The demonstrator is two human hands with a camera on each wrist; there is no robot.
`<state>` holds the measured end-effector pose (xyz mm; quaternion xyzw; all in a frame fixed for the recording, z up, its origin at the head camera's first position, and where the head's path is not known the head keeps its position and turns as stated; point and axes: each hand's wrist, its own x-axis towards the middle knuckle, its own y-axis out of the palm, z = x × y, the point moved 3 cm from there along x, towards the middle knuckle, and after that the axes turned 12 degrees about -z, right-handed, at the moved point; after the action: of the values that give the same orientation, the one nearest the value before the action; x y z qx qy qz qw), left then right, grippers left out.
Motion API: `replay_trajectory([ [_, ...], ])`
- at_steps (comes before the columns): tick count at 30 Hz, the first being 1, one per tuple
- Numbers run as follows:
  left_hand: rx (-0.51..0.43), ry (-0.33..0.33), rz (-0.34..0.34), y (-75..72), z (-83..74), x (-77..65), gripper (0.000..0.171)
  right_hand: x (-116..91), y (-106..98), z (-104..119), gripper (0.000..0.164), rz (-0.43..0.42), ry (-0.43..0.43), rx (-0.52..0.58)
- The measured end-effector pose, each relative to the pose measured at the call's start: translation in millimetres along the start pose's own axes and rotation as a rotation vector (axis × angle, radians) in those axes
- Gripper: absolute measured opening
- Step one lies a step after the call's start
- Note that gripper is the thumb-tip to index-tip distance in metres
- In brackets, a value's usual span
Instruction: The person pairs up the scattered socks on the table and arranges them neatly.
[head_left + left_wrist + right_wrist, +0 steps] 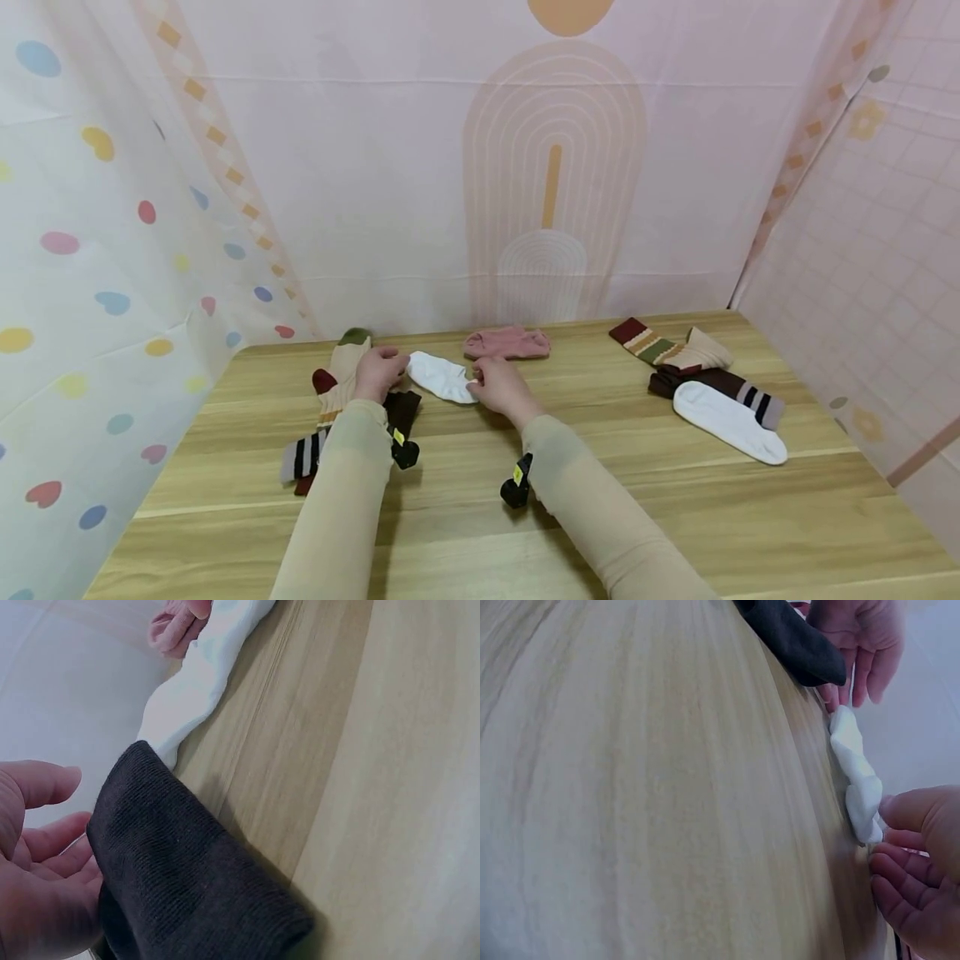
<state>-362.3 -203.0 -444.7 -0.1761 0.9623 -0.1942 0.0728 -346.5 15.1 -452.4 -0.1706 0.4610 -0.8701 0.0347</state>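
A white ankle sock (441, 377) lies flat on the table between the two hands. At its right end my right hand (504, 387) pinches the edge between thumb and fingers, as the right wrist view of the white sock (859, 776) also shows. My left hand (377, 373) is beside the sock's other end, thumb and fingers apart with nothing gripped. A dark brown sock cuff (187, 870) stands close by the left hand's fingers in the left wrist view and partly hides the white sock (184, 705).
Under and beside the left forearm lie beige socks (347, 360) and a grey-striped sock (300, 457). A pink sock (508, 342) lies at the back edge. To the right, a patterned sock (660, 348), a dark brown striped sock (720, 385) and another white sock (727, 422) overlap.
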Motion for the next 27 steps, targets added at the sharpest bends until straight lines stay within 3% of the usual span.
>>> replay_trajectory([
  [11, 0.002, 0.007, 0.020, 3.9, 2.5, -0.1, 0.048, -0.9, 4.3, 1.1, 0.039, 0.026, -0.011, -0.085],
  [23, 0.022, 0.075, 0.009, 10.3, -0.8, -6.2, 0.039, -5.6, 3.8, 4.5, 0.031, 0.057, -0.110, -0.177],
  [27, 0.029, 0.084, 0.015, 12.4, 1.4, -4.5, 0.040, -4.4, 5.8, 2.6, 0.030, 0.065, -0.136, -0.160],
])
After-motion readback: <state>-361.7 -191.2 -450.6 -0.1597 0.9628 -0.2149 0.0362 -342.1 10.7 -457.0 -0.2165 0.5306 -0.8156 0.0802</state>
